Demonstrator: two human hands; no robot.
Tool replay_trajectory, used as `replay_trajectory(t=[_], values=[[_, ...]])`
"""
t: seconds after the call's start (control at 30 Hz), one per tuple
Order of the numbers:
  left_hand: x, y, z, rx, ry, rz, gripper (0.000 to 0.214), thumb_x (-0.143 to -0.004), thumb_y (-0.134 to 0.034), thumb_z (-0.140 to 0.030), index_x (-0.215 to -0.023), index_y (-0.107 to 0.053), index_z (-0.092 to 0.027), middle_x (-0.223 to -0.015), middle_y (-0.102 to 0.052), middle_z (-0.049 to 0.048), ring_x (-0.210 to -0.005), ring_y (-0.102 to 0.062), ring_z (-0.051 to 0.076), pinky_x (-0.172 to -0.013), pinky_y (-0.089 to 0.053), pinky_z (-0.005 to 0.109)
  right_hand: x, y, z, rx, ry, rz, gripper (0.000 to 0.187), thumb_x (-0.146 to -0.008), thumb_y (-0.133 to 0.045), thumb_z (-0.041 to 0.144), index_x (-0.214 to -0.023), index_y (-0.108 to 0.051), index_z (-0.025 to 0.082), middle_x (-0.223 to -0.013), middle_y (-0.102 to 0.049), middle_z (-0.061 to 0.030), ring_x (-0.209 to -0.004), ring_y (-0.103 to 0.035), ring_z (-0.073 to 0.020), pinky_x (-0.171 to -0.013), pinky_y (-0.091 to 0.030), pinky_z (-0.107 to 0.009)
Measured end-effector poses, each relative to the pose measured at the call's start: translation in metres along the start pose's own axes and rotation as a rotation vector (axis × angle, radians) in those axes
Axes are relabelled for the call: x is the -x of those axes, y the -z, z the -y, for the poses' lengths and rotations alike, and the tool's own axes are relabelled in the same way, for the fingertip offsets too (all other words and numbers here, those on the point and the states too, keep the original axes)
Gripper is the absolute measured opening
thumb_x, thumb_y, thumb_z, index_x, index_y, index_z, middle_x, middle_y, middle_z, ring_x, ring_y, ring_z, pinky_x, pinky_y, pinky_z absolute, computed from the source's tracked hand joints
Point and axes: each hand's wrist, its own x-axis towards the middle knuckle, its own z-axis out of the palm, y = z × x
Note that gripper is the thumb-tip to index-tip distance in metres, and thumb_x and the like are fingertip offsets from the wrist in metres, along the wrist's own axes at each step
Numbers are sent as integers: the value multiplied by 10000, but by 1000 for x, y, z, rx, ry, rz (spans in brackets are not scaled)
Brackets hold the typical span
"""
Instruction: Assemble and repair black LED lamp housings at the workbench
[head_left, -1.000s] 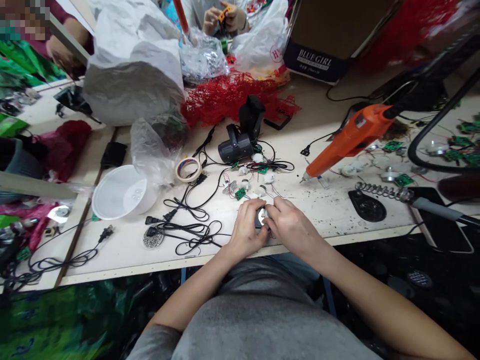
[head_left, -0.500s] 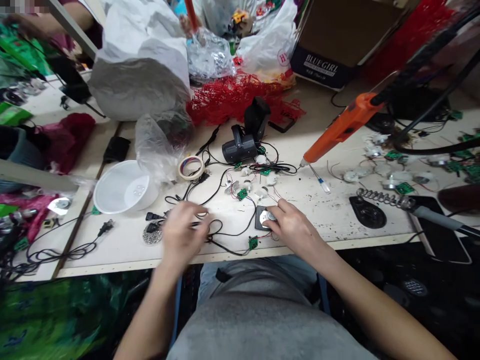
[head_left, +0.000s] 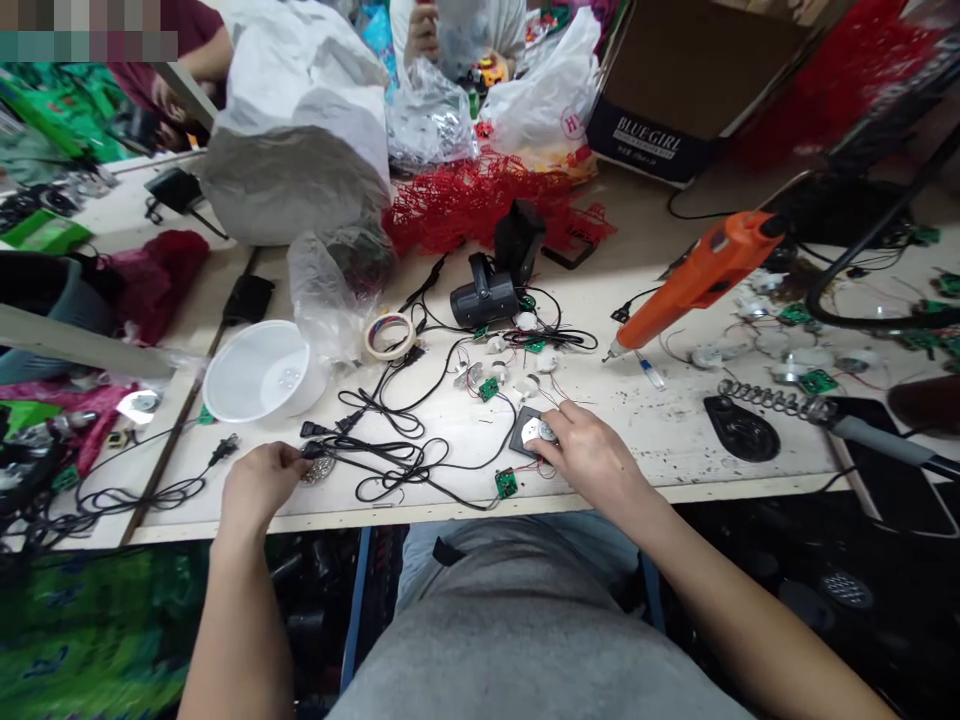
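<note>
My left hand (head_left: 261,482) is at the left front of the bench, thumb and fingertips pinched together beside a pile of small silvery screws (head_left: 319,470). A black plug (head_left: 313,449) lies right at its fingertips, and what the pinch holds cannot be made out. My right hand (head_left: 596,450) grips a small motor with a white round plate (head_left: 532,430), on a dark square piece (head_left: 519,436). Thin wires run from there towards a green circuit board (head_left: 507,484) near the front edge. Coiled black cable (head_left: 405,458) lies between my hands.
An orange electric screwdriver (head_left: 686,285) hangs tip down at the right. Behind are a black lamp housing (head_left: 484,298), a tape roll (head_left: 389,337) and a white plastic bowl (head_left: 259,372). A soldering-iron stand's coil (head_left: 772,398) is at the right. Co-workers sit across the bench.
My left hand has moved left, from over the black cable to the screw pile, and uncovered the cable. My right hand keeps its grip on the motor. The screwdriver has swung slightly.
</note>
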Motion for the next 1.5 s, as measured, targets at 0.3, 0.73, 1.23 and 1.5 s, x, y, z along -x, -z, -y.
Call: replay_trajectory(t=[0.3, 0.73, 1.23, 1.5], values=[[4, 2, 11, 76, -35, -85, 127, -785, -584, -276, -696, -658, -224, -715, -692, 74, -757, -634, 273, -673, -437, 328, 10, 46, -25, -344, -125, -697, 78, -917, -687, 285, -968, -702, 227, -795, -646, -15, -649, -604, -162, -586, -505, -304], [21, 12, 17, 234, -111, -463, 203, -818, -647, -415, -721, -644, -236, -599, -624, -14, -602, -577, 200, -584, -394, 294, -47, 64, -67, -894, -386, -724, 497, -679, -833, 355, -1131, -646, 267, -741, -679, 15, -710, -682, -225, -754, -595, -437], [108, -45, -179, 493, -1485, -270, 140, -1026, -491, -263, -909, -510, -189, -804, -616, 27, -747, -557, 174, -646, -474, 275, 38, 102, 33, -1460, 41, -487, 189, -942, -650, 433, -1111, -599, 364, -631, -558, 33, -537, -577, -178, -535, -552, -390], [105, -42, -178, 445, -1481, -259, 171, -1043, -445, -268, -909, -514, -186, -814, -579, 23, -765, -541, 173, -649, -449, 273, 27, 90, 39, -1553, 63, -586, 153, -940, -650, 362, -1078, -600, 320, -620, -538, 49, -511, -548, -155, -510, -518, -351]])
